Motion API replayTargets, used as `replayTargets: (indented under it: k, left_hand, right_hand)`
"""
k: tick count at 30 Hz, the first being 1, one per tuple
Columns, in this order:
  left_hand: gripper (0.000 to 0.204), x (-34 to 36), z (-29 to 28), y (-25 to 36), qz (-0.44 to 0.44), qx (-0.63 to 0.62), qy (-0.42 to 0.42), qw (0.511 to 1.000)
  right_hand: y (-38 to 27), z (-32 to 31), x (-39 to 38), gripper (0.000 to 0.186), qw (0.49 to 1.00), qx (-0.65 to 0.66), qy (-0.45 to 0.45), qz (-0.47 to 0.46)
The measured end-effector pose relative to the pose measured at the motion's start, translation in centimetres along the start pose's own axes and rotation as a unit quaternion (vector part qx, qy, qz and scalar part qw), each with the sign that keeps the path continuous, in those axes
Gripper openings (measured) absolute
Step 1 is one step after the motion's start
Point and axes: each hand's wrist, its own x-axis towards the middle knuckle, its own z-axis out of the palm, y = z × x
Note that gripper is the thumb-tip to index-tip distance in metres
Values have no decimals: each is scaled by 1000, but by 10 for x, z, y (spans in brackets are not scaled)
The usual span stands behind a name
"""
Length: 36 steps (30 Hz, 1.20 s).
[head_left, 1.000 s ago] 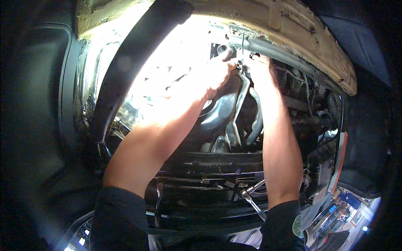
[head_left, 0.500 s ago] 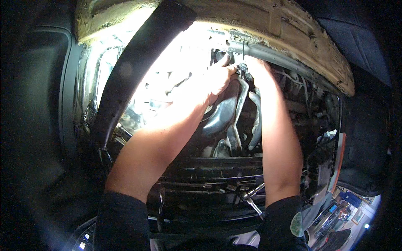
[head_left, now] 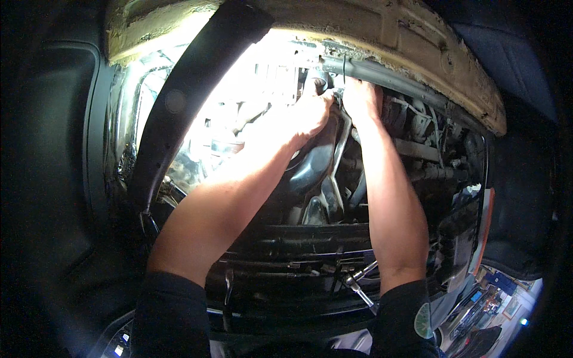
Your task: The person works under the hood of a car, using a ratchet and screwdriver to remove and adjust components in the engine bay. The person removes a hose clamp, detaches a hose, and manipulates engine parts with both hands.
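Both arms reach up into an exposed mechanical bay. My left hand (head_left: 312, 113) is closed at a grey cylindrical fitting (head_left: 317, 79), its thumb against it; what the fingers grip is partly hidden. My right hand (head_left: 362, 98) is just right of it, fingers curled under a long grey tube (head_left: 397, 77), on something I cannot make out. Between and below them run a bent metal bracket (head_left: 339, 149) and a smooth black curved part (head_left: 310, 170).
A black strap-like panel (head_left: 182, 101) crosses the bright left side. A worn tan padded edge (head_left: 418, 36) runs along the top. A chrome ratchet (head_left: 361, 292) lies near the lower rail (head_left: 286, 232). Assorted items (head_left: 495, 298) show beyond, at lower right.
My right hand has shifted slightly left, closer to my left hand and the tube, exposing more pipework at right. My left hand has dropped slightly in the picture, staying at the fitting.
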Motion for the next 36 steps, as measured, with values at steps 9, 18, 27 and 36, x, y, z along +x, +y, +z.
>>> replayTargets:
  k: [9, 18, 27, 36]
  left_hand:
    - [57, -10, -4, 4, 18, -58, -20, 998]
    - [47, -12, -7, 10, 8, -71, -38, 997]
    - [50, -19, -2, 13, 29, 185, 44, 981]
    - [48, -8, -5, 8, -47, 63, -39, 996]
  right_hand:
    - [-3, -8, 10, 49, 965, -231, -100, -70]
    - [-5, -4, 1, 55, 993, -100, -16, 58]
    - [-20, -10, -12, 47, 978, -207, 9, 26]
    - [-29, -16, -9, 55, 976, -206, -56, 43]
